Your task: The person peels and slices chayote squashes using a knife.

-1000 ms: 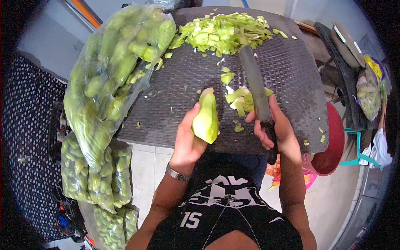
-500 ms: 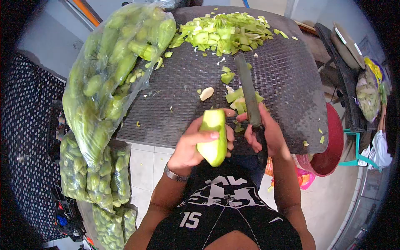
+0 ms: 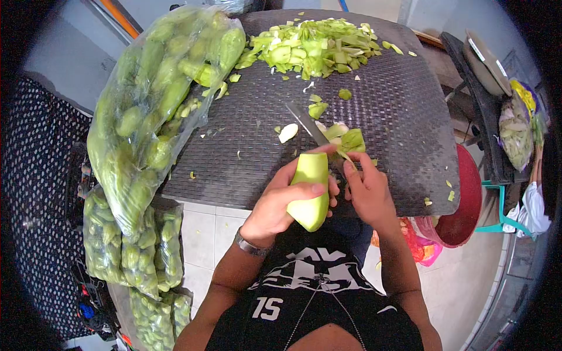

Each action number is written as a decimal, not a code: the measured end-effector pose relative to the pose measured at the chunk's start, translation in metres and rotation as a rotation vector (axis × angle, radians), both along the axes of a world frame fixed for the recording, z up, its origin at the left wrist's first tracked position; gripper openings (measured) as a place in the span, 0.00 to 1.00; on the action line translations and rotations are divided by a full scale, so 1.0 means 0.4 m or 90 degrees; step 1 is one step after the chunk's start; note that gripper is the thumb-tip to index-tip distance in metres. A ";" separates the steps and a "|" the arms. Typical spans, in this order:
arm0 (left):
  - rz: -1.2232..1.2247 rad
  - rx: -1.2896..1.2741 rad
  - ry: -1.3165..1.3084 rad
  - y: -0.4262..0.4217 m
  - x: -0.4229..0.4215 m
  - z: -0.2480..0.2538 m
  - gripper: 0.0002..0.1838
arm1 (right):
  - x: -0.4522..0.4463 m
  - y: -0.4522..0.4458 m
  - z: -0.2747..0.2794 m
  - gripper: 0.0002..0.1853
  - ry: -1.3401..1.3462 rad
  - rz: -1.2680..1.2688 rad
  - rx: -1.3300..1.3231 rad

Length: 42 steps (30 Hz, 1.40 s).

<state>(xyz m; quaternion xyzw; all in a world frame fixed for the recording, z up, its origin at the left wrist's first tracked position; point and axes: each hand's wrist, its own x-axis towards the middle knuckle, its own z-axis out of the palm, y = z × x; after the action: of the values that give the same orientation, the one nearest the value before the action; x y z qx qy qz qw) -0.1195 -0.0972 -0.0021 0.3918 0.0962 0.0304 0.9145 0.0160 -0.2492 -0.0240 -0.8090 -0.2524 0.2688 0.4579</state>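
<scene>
The left hand (image 3: 281,202) is gripping a pale-green, peeled oblong vegetable (image 3: 310,190) above the dark woven-textured surface's (image 3: 246,158) near edge. The right hand (image 3: 366,190) is grasping a long-bladed knife (image 3: 308,124) just beside it.

Left hand (image 3: 293,196) curled in a grip, right hand (image 3: 367,187) pinched closed, both forearms angled forward

sleeveless blk top (image 3: 374,322) w/ wht lettering (image 3: 319,269) across the front, wht no. "15" (image 3: 267,309) on one side, small wht swoosh (image 3: 387,309) opp.; thin beaded neck chain (image 3: 304,315); silver-col. metal wristband (image 3: 252,245), l. wrist; dk blue trousers (image 3: 355,234).
</scene>
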 end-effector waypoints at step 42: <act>0.235 -0.275 0.088 0.021 0.064 -0.091 0.23 | -0.065 -0.027 0.041 0.51 -0.466 0.287 0.078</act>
<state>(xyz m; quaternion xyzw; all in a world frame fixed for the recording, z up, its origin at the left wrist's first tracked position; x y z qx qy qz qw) -0.0937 -0.0888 -0.0387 0.1649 0.2320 0.1481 0.9471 -0.0100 -0.2600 -0.0075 -0.7468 -0.5838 0.0421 0.3157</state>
